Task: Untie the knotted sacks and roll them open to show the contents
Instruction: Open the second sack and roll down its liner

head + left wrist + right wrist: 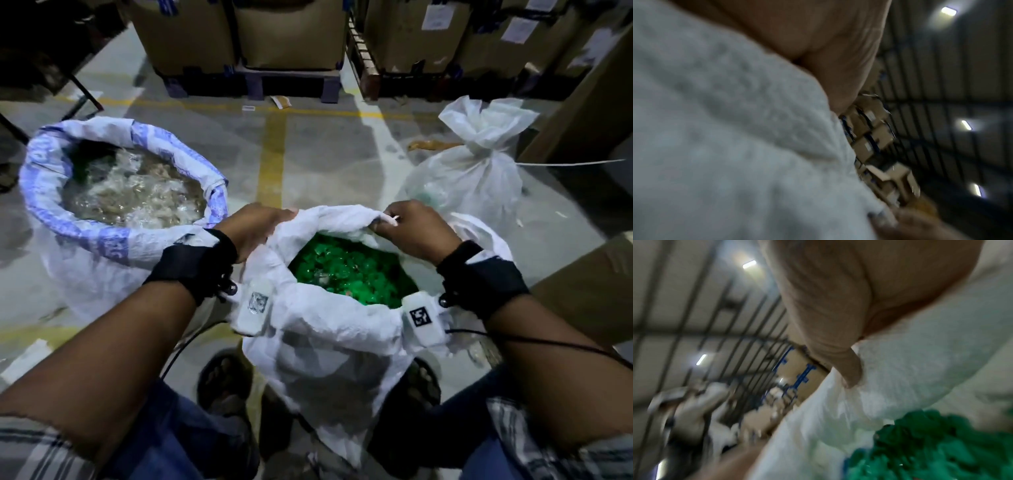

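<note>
A: What is seen in the middle of the head view?

B: A white woven sack point(329, 329) is stood on the concrete floor point(308, 154) between the person's knees. Its mouth is open, and green plastic pieces point(346, 267) are seen inside.

A: How is the sack being held?

B: The rim is grasped on both sides. The left hand point(255, 228) is curled over the left edge of the mouth, with fabric bunched under the fingers. The right hand point(416, 229) is closed around a gathered fold at the far right edge. In the right wrist view, the thumb point(838, 340) is seen pressed against the white fabric, with the green pieces just below it. The left wrist view is blurred; only white fabric against the palm can be made out.

A: What else is shown?

B: To the left, a second sack point(102, 246) with a blue-printed rim is seen already rolled down, and pale, clear-looking scraps point(133, 192) are exposed inside it; it is touched by the left wrist strap. Far right, a third sack point(479, 171), translucent white, is shown still knotted at the neck. Cardboard boxes point(291, 34) on pallets are lined up along the back. A black strap and a white tagged camera block are worn on each wrist.
</note>
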Motion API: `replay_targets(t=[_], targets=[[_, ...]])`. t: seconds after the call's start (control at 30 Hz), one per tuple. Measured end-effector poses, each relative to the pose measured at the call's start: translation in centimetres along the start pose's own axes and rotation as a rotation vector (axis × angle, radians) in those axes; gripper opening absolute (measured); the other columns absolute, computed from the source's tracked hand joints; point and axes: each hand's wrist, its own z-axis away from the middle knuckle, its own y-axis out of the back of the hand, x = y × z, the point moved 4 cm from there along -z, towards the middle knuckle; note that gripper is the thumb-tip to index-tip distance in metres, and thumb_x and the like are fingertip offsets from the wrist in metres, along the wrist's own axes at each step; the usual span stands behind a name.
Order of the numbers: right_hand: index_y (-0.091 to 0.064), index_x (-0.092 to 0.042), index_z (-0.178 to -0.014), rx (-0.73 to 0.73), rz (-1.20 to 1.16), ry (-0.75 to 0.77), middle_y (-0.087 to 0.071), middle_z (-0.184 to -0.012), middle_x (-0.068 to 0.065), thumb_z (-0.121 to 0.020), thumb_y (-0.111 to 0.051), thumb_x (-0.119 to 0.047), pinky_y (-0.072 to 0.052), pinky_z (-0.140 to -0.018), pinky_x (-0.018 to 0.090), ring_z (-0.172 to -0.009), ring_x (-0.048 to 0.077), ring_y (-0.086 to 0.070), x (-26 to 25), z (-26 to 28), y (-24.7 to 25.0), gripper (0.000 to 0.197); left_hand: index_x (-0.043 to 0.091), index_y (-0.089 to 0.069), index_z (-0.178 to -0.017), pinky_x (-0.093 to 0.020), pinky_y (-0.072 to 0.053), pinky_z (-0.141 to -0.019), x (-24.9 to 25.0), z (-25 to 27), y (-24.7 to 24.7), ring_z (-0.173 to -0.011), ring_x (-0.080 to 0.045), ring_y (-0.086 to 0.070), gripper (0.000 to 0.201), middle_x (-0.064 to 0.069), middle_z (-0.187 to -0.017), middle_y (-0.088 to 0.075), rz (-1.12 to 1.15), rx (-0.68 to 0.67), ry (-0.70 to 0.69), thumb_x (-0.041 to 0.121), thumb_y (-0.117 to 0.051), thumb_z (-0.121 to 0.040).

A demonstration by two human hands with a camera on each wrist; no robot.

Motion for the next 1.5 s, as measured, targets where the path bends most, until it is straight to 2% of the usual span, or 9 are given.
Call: replay_targets(t=[0.13,0.23,0.53,0.63,0.8,1.03,1.17,1.37,1.5], targets=[[-0.065,-0.014,-0.073,-0.179,-0.658,-0.081,-0.048,-0.067,0.007,-0.086,-0.076,-0.025,-0.025,-0.055,0.028,-0.059,0.017,-0.038,0.1,0.1,-0.5,0.020,0.019,-0.061,-0.120,-0.040,-0.050,-0.094,2.4,1.6,1.0,-0.107,-0.030,-0.060,0.024,-0.008,-0.121,-0.059,-0.735,0.410,-0.628,0.028,-0.055,-0.098],[-0.068,0.005,-0.102,-0.288,-0.819,-0.050,-0.064,-0.088,0.012,-0.086,-0.074,-0.015,-0.037,-0.068,0.031,-0.075,0.023,-0.054,-1.6,-0.1,-0.8,0.026,0.021,-0.060,-0.126,-0.042,-0.045,-0.097,4.0,3.9,-1.8,-0.115,-0.024,-0.057,0.036,-0.001,-0.127,-0.063,-0.889,0.259,-1.003,0.040,-0.041,-0.102],[-0.049,-0.019,-0.144,-0.456,-0.959,0.026,-0.065,-0.113,0.025,-0.074,-0.060,0.024,-0.059,-0.071,0.029,-0.087,0.030,-0.064,-3.6,0.4,-1.5,0.082,0.020,-0.057,-0.117,-0.031,-0.044,-0.068,2.7,1.0,-1.5,-0.079,-0.012,-0.063,0.017,0.003,-0.084,-0.066,-0.717,0.080,-0.714,0.023,-0.050,-0.102],[-0.049,-0.026,-0.141,-0.131,-0.482,0.165,-0.052,-0.132,0.017,-0.075,-0.077,0.000,-0.054,-0.081,0.033,-0.096,0.028,-0.063,-3.7,0.7,-0.8,0.076,0.024,-0.043,-0.117,-0.021,-0.036,-0.051,2.3,-0.4,-0.1,-0.050,0.000,-0.047,0.020,0.008,-0.064,-0.050,-0.516,0.141,-0.534,0.022,-0.053,-0.100],[-0.064,-0.015,-0.107,0.310,0.540,0.156,-0.065,-0.105,0.013,-0.083,-0.063,-0.058,-0.040,-0.089,0.046,-0.105,0.036,-0.057,-4.2,2.9,1.2,0.049,0.002,-0.052,-0.136,-0.031,-0.046,-0.082,1.8,-2.6,2.3,-0.092,-0.020,-0.058,0.037,-0.015,-0.104,-0.064,-0.107,0.142,-0.190,0.004,-0.051,-0.099],[-0.072,-0.003,-0.108,-0.353,-0.828,-0.077,-0.068,-0.069,0.004,-0.093,-0.068,-0.020,-0.047,-0.051,0.019,-0.053,0.008,-0.060,-1.4,2.2,0.3,0.023,-0.005,-0.053,-0.134,-0.039,-0.044,-0.102,0.9,-2.3,3.7,-0.128,-0.037,-0.056,0.038,-0.023,-0.138,-0.057,-0.329,0.196,0.020,0.012,-0.049,-0.101],[-0.042,0.009,-0.145,-0.570,-1.433,-0.329,-0.049,-0.134,0.025,-0.099,-0.049,-0.026,-0.031,-0.116,0.042,-0.123,0.041,-0.050,-0.5,0.9,0.6,0.059,0.002,-0.054,-0.132,-0.027,-0.043,-0.097,0.7,-2.7,2.7,-0.126,-0.027,-0.057,0.033,-0.010,-0.127,-0.063,-0.479,0.183,-0.106,0.014,-0.050,-0.101],[-0.040,0.008,-0.147,-0.621,-1.470,-0.281,-0.055,-0.118,0.022,-0.102,-0.039,-0.028,-0.053,-0.077,0.038,-0.085,0.031,-0.062,-2.0,0.6,-0.9,0.057,0.028,-0.050,-0.135,-0.038,-0.045,-0.097,3.2,1.1,-1.7,-0.115,-0.019,-0.056,0.040,-0.001,-0.129,-0.057,-0.746,0.253,-0.938,0.048,-0.036,-0.104],[-0.058,0.007,-0.132,-0.686,-1.477,-0.173,-0.064,-0.115,0.023,-0.102,-0.040,-0.021,-0.057,-0.073,0.035,-0.088,0.030,-0.070,-3.6,1.6,-0.9,0.045,0.027,-0.045,-0.144,-0.041,-0.046,-0.091,3.8,2.1,-4.4,-0.113,-0.028,-0.057,0.049,-0.007,-0.118,-0.067,-1.118,0.173,-1.037,0.050,-0.037,-0.102]])
